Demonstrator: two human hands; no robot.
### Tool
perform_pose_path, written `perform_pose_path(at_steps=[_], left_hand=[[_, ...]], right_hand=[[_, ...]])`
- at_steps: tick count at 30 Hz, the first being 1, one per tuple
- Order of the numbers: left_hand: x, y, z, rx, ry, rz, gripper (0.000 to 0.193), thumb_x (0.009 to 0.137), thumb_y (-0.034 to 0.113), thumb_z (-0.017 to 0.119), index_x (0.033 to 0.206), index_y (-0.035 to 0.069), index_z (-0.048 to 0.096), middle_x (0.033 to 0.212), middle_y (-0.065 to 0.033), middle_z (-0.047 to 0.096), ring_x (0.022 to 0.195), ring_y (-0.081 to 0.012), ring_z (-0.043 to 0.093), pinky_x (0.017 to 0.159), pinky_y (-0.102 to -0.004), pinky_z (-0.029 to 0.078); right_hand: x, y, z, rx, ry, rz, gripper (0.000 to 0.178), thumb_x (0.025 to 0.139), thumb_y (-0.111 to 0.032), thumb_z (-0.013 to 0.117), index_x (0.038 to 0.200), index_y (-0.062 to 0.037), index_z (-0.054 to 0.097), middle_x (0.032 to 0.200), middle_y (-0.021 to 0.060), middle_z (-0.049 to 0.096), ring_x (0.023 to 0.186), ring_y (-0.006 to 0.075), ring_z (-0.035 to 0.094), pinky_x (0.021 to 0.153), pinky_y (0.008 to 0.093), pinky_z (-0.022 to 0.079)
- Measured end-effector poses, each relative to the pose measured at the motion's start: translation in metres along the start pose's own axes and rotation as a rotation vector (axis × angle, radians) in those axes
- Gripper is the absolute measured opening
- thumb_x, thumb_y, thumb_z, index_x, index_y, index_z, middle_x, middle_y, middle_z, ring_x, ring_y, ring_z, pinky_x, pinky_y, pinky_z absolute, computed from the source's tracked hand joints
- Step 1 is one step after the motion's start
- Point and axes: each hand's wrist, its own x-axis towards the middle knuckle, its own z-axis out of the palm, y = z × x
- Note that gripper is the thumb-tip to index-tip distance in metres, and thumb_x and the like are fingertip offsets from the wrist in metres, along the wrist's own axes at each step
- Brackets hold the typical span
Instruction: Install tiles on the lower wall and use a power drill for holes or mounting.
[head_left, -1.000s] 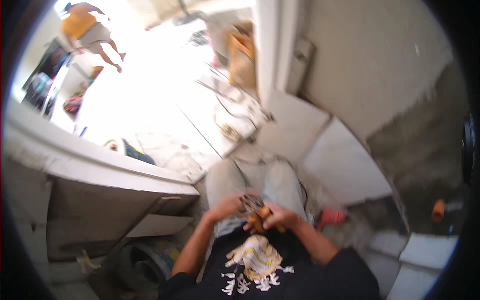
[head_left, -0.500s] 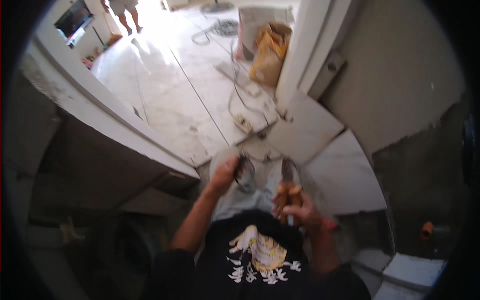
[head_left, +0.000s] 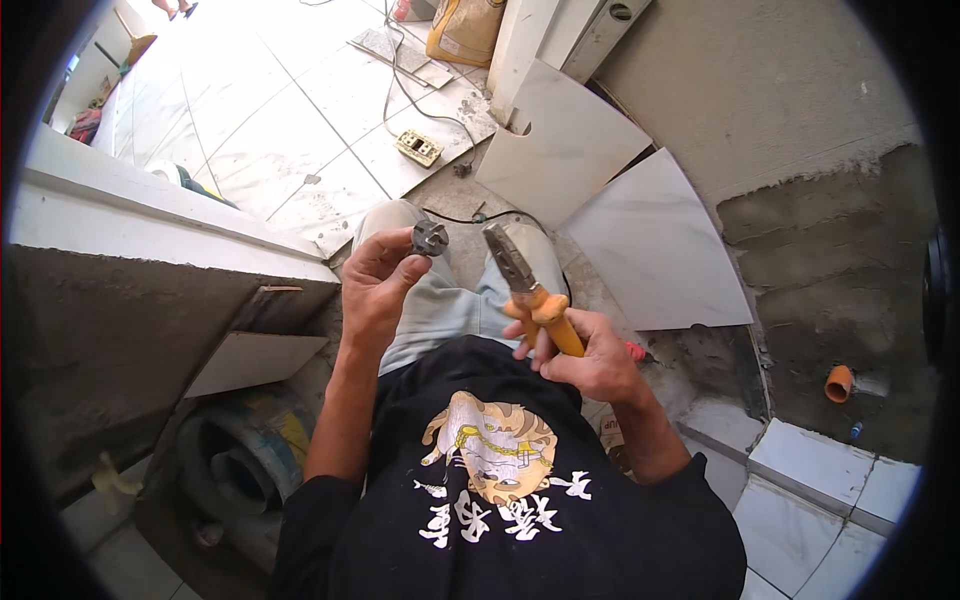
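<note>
1. Nearest us, our right hand has its fingers curled around the orange handles of the pliers; the metal nose points up and away, and we cannot tell whether its jaws are parted.
2. Our left hand pinches a dark round piece with metal prongs, probably a plug, between thumb and bent fingers, in front of our left leg.
3. We judge the step in hand to be handling this piece with the tool ready; the two are apart. Bringing them together would call for a firm left pinch and a steady, angled nose.
4. Past our legs, a black cable lies on the floor, cut tiles to its right.
5. Farther off sit a pale socket block and a yellowish sack.
</note>
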Motion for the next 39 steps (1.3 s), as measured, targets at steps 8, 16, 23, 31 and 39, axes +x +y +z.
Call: perform_pose_path(at_steps=[8, 16, 23, 31, 39], left_hand=[[0.007, 0.008, -0.006, 0.456, -0.102, 0.429, 0.028, 0.077, -0.005, 0.072, 0.103, 0.006, 0.069, 0.098, -0.0056, 0.070, 0.092, -0.0154, 0.064, 0.104, -0.0415, 0.039], [0.029, 0.036, -0.003, 0.831, -0.299, 0.572, 0.032, 0.068, -0.007, 0.071, 0.093, 0.014, 0.073, 0.088, 0.0000, 0.070, 0.087, -0.0172, 0.065, 0.109, -0.0480, 0.033], [0.033, 0.046, 0.004, 0.901, -0.442, 0.575, 0.035, 0.069, -0.008, 0.067, 0.094, 0.016, 0.075, 0.088, 0.0025, 0.070, 0.091, -0.0169, 0.063, 0.112, -0.0493, 0.030], [0.027, 0.029, 0.009, 0.944, -0.472, 0.644, 0.033, 0.074, -0.004, 0.069, 0.101, 0.013, 0.073, 0.101, -0.0001, 0.066, 0.097, -0.0172, 0.061, 0.109, -0.0456, 0.035], [-0.024, -0.009, 0.038, -0.517, 0.089, -0.292, 0.047, 0.103, 0.038, 0.040, 0.132, 0.002, 0.043, 0.106, -0.0118, 0.061, 0.101, -0.0212, 0.061, 0.091, -0.0353, 0.049]], right_hand=[[0.000, -0.003, -0.003, 0.212, -0.136, 0.157, 0.025, 0.072, 0.001, 0.058, 0.097, 0.0015, 0.060, 0.126, 0.0207, 0.054, 0.112, 0.0261, 0.058, 0.091, 0.0358, 0.049], [-0.009, -0.003, -0.023, 0.415, -0.308, 0.287, 0.025, 0.072, -0.001, 0.058, 0.097, 0.0017, 0.059, 0.129, 0.0258, 0.050, 0.117, 0.0361, 0.056, 0.092, 0.0473, 0.052], [-0.012, 0.000, -0.019, 0.440, -0.304, 0.275, 0.034, 0.068, -0.002, 0.057, 0.102, 0.0046, 0.055, 0.118, 0.0260, 0.057, 0.109, 0.0368, 0.061, 0.086, 0.0442, 0.055], [-0.012, 0.010, -0.011, 0.509, -0.260, 0.323, 0.042, 0.067, -0.003, 0.053, 0.108, 0.0090, 0.054, 0.098, 0.0224, 0.062, 0.076, 0.0236, 0.066, 0.068, 0.0375, 0.057], [0.002, 0.040, 0.018, 0.585, -0.208, 0.340, 0.060, 0.063, -0.002, 0.050, 0.122, 0.0078, 0.045, 0.091, 0.0201, 0.058, 0.077, 0.0276, 0.063, 0.064, 0.0405, 0.057]])
